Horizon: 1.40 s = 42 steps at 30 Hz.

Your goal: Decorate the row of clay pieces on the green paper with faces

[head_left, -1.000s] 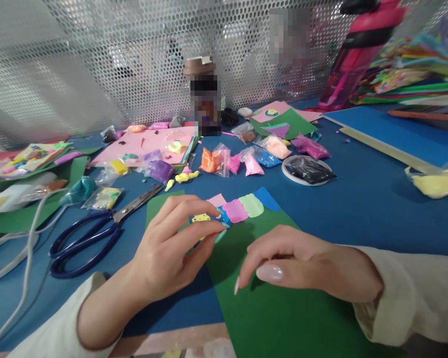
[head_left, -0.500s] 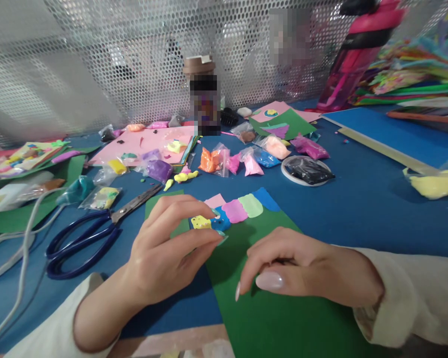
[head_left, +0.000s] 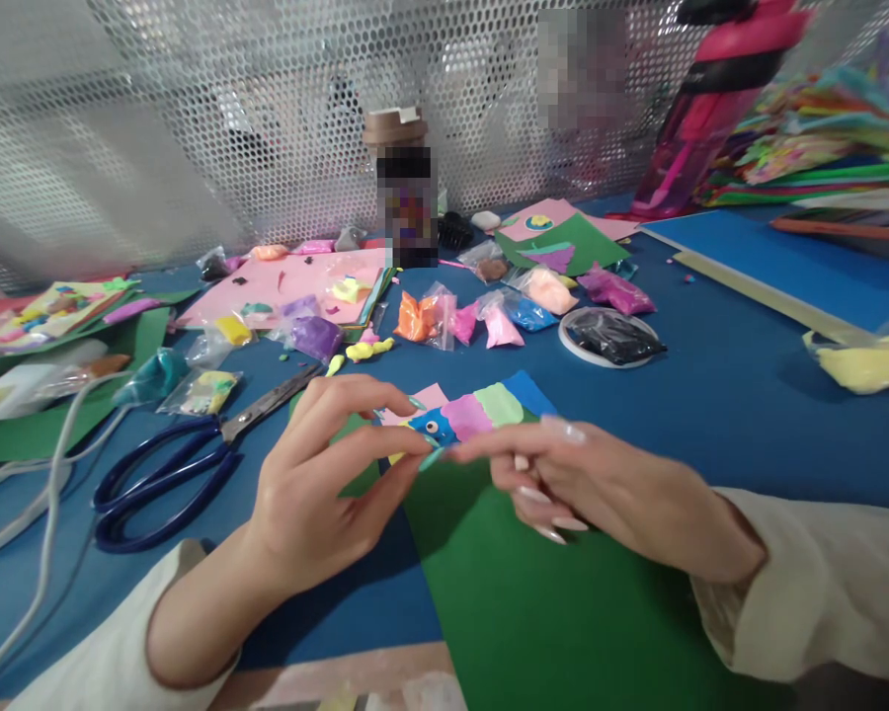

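A strip of coloured modelling clay lies along the far end of a green paper sheet. Its blue section carries a white googly eye, and pink and pale green sections follow. My left hand has its index finger and thumb at opposite edges of the blue section, pinching it. The yellow section at the left end is mostly hidden by those fingers. My right hand reaches in from the right, index finger stretched out to the lower edge of the blue section, other fingers loosely bent. I see nothing held in it.
Blue-handled scissors lie at left beside a white cable. Several clay bags sit behind, with a black clay bag on a round lid. A lidded cup and pink bottle stand by the mesh partition.
My right hand has moved up and left and straightened its index finger toward the blue clay. My left fingertips have shifted slightly, and the googly eye now shows clearly.
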{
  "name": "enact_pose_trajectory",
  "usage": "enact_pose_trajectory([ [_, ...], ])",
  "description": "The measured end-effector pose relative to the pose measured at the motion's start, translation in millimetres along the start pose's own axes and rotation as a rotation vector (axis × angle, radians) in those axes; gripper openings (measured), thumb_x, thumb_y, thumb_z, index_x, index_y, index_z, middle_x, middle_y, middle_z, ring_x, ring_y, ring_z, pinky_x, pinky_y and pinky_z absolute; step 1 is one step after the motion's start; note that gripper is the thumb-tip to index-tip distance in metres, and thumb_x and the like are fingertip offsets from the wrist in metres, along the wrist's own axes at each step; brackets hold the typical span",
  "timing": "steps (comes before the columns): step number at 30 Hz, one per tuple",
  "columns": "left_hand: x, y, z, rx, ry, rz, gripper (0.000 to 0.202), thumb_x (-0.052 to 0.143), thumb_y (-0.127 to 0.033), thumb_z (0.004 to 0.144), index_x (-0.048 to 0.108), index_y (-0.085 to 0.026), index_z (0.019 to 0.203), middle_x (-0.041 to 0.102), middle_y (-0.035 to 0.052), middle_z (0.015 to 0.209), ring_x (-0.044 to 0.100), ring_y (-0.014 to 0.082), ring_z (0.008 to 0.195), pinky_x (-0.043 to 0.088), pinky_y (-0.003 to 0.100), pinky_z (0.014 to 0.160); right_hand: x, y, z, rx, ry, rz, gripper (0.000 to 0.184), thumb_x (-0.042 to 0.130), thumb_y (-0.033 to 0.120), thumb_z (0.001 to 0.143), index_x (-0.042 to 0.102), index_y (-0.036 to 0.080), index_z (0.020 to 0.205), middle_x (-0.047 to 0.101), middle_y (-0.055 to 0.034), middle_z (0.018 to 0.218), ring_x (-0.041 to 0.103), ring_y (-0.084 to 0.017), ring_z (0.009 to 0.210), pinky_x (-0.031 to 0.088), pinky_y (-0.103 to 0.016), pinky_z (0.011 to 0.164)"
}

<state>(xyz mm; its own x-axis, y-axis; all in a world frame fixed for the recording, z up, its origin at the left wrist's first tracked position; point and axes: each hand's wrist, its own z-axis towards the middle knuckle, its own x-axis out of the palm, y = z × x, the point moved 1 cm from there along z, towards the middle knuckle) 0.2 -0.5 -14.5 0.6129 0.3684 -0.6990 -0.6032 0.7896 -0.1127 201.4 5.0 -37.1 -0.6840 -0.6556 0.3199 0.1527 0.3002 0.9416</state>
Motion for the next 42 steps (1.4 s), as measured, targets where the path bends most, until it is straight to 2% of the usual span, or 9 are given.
enact_pose_trajectory([
  [3, -2.6, -2, 1, -0.004, -0.038, 0.015, 0.014, 0.06, -0.006, 0.075, 0.059, -0.018, 0.08, 0.056, 0.0036, 0.09, 0.054, 0.0142, 0.081, 0.045, 0.031, 0.071, -3, 0, 4, -0.091, -0.117, 0.211, 0.047, 0.035, 0.041, 0.089, 0.05, 0.008, 0.118, 0.048, -0.0055, 0.081, 0.05, -0.015, 0.067, 0.043, -0.032, 0.068],
  [6, -6.2, -6, 5, 0.029, -0.06, 0.038, 0.014, 0.06, -0.006, 0.075, 0.059, -0.019, 0.081, 0.056, 0.0038, 0.088, 0.054, 0.0148, 0.081, 0.045, 0.032, 0.07, -3, 3, 6, -0.086, -0.137, 0.34, 0.044, 0.035, 0.033, 0.088, 0.045, 0.003, 0.118, 0.052, -0.0123, 0.095, 0.054, -0.019, 0.084, 0.04, -0.041, 0.087],
  [10, -1.9, -13, 15, 0.072, -0.059, 0.056, 0.014, 0.061, -0.007, 0.074, 0.06, -0.019, 0.082, 0.058, 0.0037, 0.086, 0.055, 0.0157, 0.082, 0.045, 0.033, 0.073, -2, 7, 6, -0.07, -0.084, 0.385, 0.047, 0.037, 0.036, 0.087, 0.041, 0.002, 0.119, 0.051, -0.0171, 0.11, 0.052, -0.022, 0.101, 0.034, -0.041, 0.098],
  [15, 23.9, -14, 21, 0.209, -0.058, 0.116, 0.013, 0.066, -0.012, 0.072, 0.062, -0.018, 0.081, 0.063, 0.0032, 0.089, 0.056, 0.0184, 0.087, 0.044, 0.034, 0.074, -1, 7, 2, -0.135, 0.004, 0.42, 0.051, 0.037, 0.04, 0.086, 0.038, 0.005, 0.123, 0.049, -0.018, 0.12, 0.047, -0.025, 0.112, 0.027, -0.043, 0.103],
  [19, 34.5, -10, 18, 0.229, -0.074, 0.151, 0.012, 0.065, -0.011, 0.072, 0.062, -0.018, 0.081, 0.063, 0.0038, 0.09, 0.056, 0.0191, 0.086, 0.043, 0.035, 0.072, -1, 7, -1, -0.175, 0.022, 0.476, 0.056, 0.038, 0.041, 0.085, 0.028, 0.009, 0.13, 0.048, -0.0169, 0.125, 0.046, -0.026, 0.116, 0.025, -0.045, 0.103],
  [24, 31.6, -5, 14, 0.177, -0.107, 0.137, 0.013, 0.066, -0.012, 0.071, 0.063, -0.02, 0.082, 0.061, 0.0052, 0.092, 0.056, 0.02, 0.086, 0.043, 0.036, 0.072, -1, 11, -2, -0.145, 0.023, 0.46, 0.07, 0.044, 0.045, 0.079, 0.021, 0.01, 0.135, 0.052, -0.0158, 0.123, 0.046, -0.026, 0.117, 0.023, -0.046, 0.105],
  [31, 29.1, -3, 13, 0.215, -0.017, 0.025, 0.017, 0.059, -0.006, 0.074, 0.06, -0.014, 0.089, 0.058, 0.0081, 0.095, 0.054, 0.0193, 0.089, 0.045, 0.033, 0.074, 0, 14, -6, -0.082, 0.025, 0.465, 0.084, 0.043, 0.053, 0.077, 0.005, 0.012, 0.14, 0.059, -0.0145, 0.114, 0.05, -0.025, 0.114, 0.023, -0.048, 0.104],
  [35, 24.0, -4, 14, 0.16, -0.066, -0.033, 0.011, 0.046, -0.006, 0.08, 0.053, -0.012, 0.088, 0.058, 0.0085, 0.092, 0.053, 0.0165, 0.086, 0.043, 0.032, 0.075, -2, 15, -5, -0.094, 0.05, 0.496, 0.083, 0.036, 0.062, 0.079, 0.008, 0.014, 0.14, 0.056, -0.0147, 0.119, 0.048, -0.025, 0.117, 0.022, -0.048, 0.104],
  [42, 18.9, -7, 14, 0.19, -0.132, 0.006, 0.025, 0.04, -0.029, 0.09, 0.047, -0.015, 0.069, 0.055, 0.0052, 0.077, 0.053, 0.0169, 0.075, 0.043, 0.034, 0.068, -1, 17, -4, -0.081, 0.034, 0.51, 0.09, 0.035, 0.071, 0.075, 0.01, 0.015, 0.141, 0.054, -0.0149, 0.122, 0.043, -0.026, 0.121, 0.02, -0.047, 0.105],
])
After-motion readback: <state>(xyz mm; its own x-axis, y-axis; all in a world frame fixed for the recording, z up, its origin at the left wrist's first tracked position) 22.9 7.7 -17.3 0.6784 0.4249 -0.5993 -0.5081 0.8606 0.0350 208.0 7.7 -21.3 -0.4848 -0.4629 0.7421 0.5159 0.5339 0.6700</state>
